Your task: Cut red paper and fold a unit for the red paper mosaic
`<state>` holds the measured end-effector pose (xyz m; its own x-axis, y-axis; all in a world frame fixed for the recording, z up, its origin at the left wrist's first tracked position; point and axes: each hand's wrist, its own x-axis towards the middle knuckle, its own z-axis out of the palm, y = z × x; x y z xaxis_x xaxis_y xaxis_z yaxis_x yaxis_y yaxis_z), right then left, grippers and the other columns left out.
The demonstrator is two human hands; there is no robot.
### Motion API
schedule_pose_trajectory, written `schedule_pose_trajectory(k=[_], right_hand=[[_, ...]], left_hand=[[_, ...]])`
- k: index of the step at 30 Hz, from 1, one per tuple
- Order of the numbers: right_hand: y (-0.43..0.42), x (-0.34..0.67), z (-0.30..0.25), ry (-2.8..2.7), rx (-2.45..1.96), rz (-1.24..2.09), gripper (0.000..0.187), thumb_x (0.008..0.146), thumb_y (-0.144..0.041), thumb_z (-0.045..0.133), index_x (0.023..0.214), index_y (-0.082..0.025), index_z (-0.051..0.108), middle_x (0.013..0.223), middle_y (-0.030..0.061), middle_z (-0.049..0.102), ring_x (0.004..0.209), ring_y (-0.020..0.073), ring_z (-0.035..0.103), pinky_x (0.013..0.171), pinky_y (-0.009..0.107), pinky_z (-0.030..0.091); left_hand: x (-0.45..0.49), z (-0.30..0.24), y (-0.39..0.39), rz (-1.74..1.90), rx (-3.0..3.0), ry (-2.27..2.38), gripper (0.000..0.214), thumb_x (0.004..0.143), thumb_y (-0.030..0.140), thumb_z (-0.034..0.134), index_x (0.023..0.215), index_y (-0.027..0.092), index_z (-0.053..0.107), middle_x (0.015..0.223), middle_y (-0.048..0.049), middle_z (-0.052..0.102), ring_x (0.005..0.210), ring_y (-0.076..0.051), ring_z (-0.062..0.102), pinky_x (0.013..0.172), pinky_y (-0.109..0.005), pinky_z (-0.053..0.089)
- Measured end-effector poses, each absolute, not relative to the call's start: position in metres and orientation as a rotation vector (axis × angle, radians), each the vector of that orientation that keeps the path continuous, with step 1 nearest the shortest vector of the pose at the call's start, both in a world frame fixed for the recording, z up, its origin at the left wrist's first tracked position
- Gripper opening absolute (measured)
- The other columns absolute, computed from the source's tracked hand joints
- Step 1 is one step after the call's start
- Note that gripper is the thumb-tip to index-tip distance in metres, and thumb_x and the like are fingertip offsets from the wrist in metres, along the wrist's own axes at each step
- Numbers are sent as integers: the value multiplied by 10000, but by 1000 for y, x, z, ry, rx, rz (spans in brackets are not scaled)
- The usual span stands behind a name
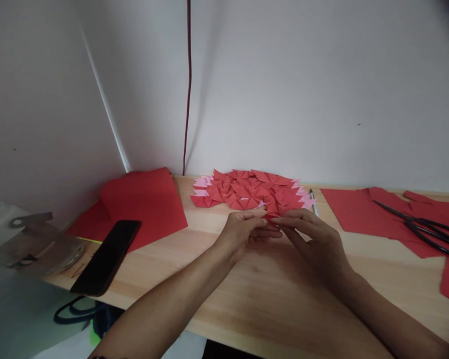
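My left hand (pixel 243 229) and my right hand (pixel 312 237) meet over the middle of the table, fingertips pinched together on a small piece of red paper (pixel 272 218). Fingers cover most of that piece, so its folds are hard to make out. Just beyond my hands lies a wide cluster of folded red paper pieces (pixel 247 187), set in overlapping rows. Pink pointed pieces (pixel 201 188) stick out at its left and right ends. A pen (pixel 314 203) rests beside the cluster's right end.
On the left, large red paper sheets (pixel 149 199) lie partly under a black phone (pixel 107 259), near a clear container (pixel 48 254). Black-handled scissors (pixel 415 219) rest on cut red paper (pixel 355 212) at the right. A thin cable (pixel 189 75) hangs along the wall behind the wooden table (pixel 224 289).
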<state>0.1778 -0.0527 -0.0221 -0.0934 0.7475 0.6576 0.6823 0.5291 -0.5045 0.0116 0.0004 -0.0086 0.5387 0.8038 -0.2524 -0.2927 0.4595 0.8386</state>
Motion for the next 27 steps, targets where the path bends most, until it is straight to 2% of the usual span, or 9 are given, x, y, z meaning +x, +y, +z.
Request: schedule_pose_trajectory(k=[13, 18, 23, 27], right_hand=[[-53, 181, -22, -1840, -1185, 56, 203, 868, -142, 553, 959, -249, 699, 914, 41, 644, 826, 154, 618, 631, 255, 520], [-53, 181, -24, -1845, -1185, 54, 199, 873, -161, 547, 951, -250, 706, 912, 46, 656, 810, 156, 627, 614, 256, 522], [-50, 181, -25, -1884, -1146, -2, 184, 863, -137, 562, 934, -224, 708, 889, 54, 658, 782, 157, 621, 633, 270, 508], [-49, 182, -25, -1882, -1141, -23, 177, 863, -154, 569, 935, -231, 712, 879, 53, 660, 778, 160, 623, 643, 275, 501]], left_hand=[[8, -4, 4, 674, 855, 654, 183, 674, 159, 637, 822, 57, 666, 731, -123, 707, 666, -204, 695, 668, -280, 496], [7, -4, 5, 660, 879, 661, 168, 679, 197, 657, 782, 65, 673, 697, -111, 700, 649, -189, 687, 671, -278, 493], [6, -4, 4, 653, 897, 697, 290, 669, 324, 731, 822, 83, 684, 717, -103, 706, 649, -180, 682, 615, -248, 462], [6, -8, 4, 659, 903, 696, 286, 660, 316, 743, 810, 82, 678, 733, -106, 709, 663, -188, 687, 617, -250, 464]])
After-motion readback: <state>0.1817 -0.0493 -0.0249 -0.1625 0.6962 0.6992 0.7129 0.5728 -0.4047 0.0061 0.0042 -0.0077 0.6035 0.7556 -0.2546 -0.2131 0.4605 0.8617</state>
